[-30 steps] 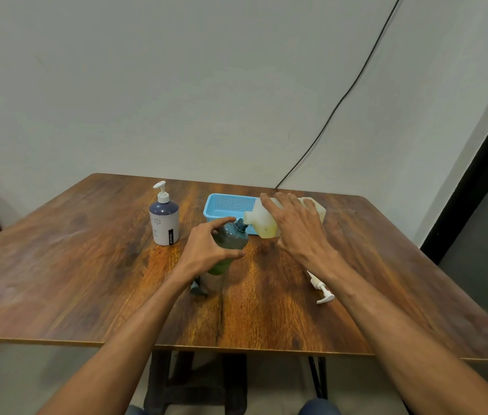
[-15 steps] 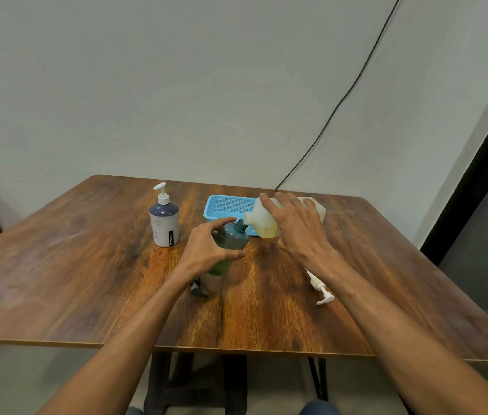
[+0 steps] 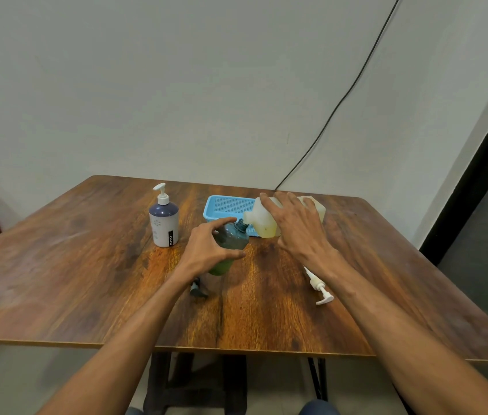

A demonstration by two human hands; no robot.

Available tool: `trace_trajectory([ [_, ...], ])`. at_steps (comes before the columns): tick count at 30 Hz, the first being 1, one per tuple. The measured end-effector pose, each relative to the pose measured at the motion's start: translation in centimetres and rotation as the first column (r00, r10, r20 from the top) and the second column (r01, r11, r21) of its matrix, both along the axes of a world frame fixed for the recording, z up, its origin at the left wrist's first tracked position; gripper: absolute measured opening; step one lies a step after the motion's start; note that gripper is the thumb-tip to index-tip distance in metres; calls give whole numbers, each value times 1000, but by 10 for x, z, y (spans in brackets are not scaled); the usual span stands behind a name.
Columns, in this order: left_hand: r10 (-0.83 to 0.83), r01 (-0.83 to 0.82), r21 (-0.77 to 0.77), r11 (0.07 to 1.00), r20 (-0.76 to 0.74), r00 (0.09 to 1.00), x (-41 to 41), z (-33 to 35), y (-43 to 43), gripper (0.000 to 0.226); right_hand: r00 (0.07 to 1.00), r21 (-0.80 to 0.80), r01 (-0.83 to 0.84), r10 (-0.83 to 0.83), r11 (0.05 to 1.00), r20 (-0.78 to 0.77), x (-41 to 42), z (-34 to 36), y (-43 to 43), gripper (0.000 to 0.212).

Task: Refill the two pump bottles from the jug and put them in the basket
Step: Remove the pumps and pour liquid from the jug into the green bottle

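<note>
- Plain indoor rm; home or office, can't tell.
- Wood-grain table (image 3: 87, 280) against bare pale wall (image 3: 177, 85).
- Loose black cable (image 3: 341, 100) down wall, dark door frame (image 3: 476, 175) at rt.

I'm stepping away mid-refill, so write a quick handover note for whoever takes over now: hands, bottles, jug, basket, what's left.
Left hand grips the tilted green bottle, pump off.
Right hand holds the jug tipped, spout at that bottle's neck.
White bottle stands left of the basket, pump on; refilled or not, can't tell.
Loose white pump lies on the table, right of the green bottle.
Done: green bottle opened; neither bottle basketed.
Left: finish pouring, refit pump, basket both.
</note>
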State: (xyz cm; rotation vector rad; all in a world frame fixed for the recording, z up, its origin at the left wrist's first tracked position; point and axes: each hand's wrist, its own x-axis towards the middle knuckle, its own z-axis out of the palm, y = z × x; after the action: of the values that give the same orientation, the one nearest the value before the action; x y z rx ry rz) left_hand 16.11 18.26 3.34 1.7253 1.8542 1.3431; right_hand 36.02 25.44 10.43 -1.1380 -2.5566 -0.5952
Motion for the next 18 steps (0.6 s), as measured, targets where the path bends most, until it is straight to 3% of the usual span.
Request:
trace_trajectory([
  [18,-2,2,12,1000,-12,1000,-1,-4,2,85,1000,-13,-2,2,1000,-4,1,-1,0,98],
])
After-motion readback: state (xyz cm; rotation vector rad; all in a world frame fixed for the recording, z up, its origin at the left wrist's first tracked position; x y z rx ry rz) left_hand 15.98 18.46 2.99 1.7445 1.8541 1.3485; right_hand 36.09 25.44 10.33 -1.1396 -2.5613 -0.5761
